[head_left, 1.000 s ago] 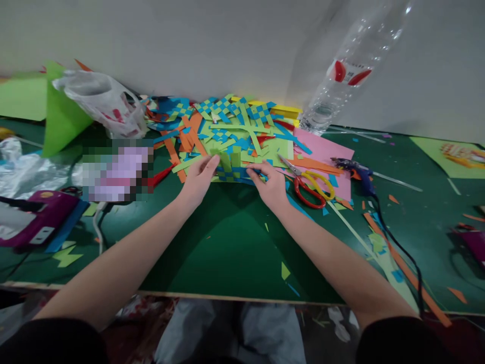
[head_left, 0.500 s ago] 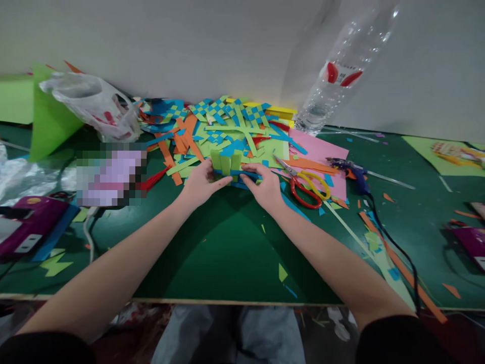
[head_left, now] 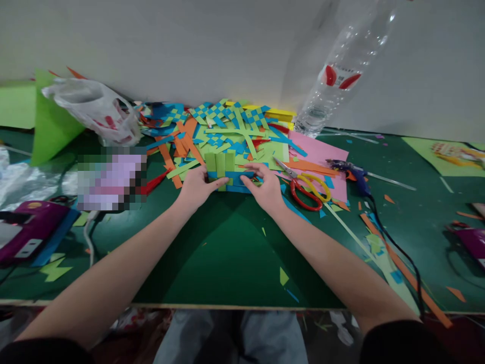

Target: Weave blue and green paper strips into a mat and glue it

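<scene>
A pale grey wall (head_left: 151, 50) rises behind the green table (head_left: 227, 253) we are working at, its far side heaped with paper strips (head_left: 242, 126) in green, blue and orange. In front of that heap, near the middle of the table, we have a woven paper piece (head_left: 235, 181) between our two hands, green strips standing up from its blue band. Our left hand (head_left: 197, 188) pinches its left end, the thumb lying across the front; our right hand (head_left: 265, 188) grips the right end, thumb in front and fingers behind. The piece spans the gap, so our hands don't touch each other. Just beside our right hand lie the scissors (head_left: 303, 184) (one handle red, the other yellow), partly over pink paper (head_left: 337, 151). Farther right rests a glue gun (head_left: 358, 179), and a clear plastic bottle (head_left: 333, 81) leans at the wall.
</scene>
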Demonstrator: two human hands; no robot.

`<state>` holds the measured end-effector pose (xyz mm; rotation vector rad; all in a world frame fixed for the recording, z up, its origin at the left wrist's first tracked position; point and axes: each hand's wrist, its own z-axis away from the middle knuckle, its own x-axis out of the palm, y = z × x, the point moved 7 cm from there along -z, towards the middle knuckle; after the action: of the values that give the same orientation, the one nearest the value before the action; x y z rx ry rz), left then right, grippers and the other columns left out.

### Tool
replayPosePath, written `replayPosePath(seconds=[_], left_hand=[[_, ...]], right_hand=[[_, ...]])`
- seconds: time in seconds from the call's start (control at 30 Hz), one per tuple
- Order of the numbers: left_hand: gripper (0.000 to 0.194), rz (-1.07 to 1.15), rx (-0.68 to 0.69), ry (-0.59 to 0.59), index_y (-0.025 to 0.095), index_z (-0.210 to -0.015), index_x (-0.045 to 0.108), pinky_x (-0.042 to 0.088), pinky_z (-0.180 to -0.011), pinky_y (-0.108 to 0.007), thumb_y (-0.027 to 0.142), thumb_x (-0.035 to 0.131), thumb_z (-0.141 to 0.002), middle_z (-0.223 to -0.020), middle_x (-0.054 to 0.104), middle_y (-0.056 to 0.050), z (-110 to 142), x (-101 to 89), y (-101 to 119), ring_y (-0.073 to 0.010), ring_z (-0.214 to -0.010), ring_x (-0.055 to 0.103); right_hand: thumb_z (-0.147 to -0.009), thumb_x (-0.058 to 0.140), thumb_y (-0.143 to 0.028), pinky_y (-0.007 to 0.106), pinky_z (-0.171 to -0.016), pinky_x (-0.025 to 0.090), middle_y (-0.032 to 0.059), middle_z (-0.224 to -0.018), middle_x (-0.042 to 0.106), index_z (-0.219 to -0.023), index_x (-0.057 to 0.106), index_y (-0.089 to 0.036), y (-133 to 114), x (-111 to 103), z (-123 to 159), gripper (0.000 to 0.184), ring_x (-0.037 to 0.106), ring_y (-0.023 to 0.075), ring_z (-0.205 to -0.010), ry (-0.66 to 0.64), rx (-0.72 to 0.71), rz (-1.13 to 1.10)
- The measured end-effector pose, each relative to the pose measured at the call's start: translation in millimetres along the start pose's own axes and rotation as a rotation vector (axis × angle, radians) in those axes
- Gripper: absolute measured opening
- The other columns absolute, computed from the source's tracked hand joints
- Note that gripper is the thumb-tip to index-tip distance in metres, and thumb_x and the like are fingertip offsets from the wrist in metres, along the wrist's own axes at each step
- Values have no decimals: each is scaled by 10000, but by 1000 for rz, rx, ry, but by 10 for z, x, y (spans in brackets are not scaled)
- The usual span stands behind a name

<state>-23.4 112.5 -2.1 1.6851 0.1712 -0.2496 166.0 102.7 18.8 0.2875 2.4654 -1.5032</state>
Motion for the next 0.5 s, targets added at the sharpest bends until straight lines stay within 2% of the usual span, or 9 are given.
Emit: replayPosePath(seconds=[0.1,0.3,0.5], left_hand=[[485,-40,10,7,147,-1061,704,584,-846,-473,435,805,-684,-991,755,-122,1,-7,7,-289,-886,717],[454,-60,23,-2,152,-1043,693,584,-805,-447,439,780,-702,-967,750,-107,6,11,32,-274,-852,709],[391,-117,45,54,162,-989,686,565,-824,-434,434,762,-718,-957,737,-97,2,-39,46,-276,-890,694]], right_hand=[[-846,638,-345,346,-857,575,54,-1099,723,-1049,623,-226,20,-7,-6,235,697,192,-984,5,19,24],[-859,602,-313,344,-819,564,41,-1003,734,-1071,604,-225,53,3,2,229,697,185,-930,2,35,24],[-790,691,-409,344,-860,554,54,-1035,722,-1093,581,-233,47,30,19,368,688,198,-971,-20,70,-22]])
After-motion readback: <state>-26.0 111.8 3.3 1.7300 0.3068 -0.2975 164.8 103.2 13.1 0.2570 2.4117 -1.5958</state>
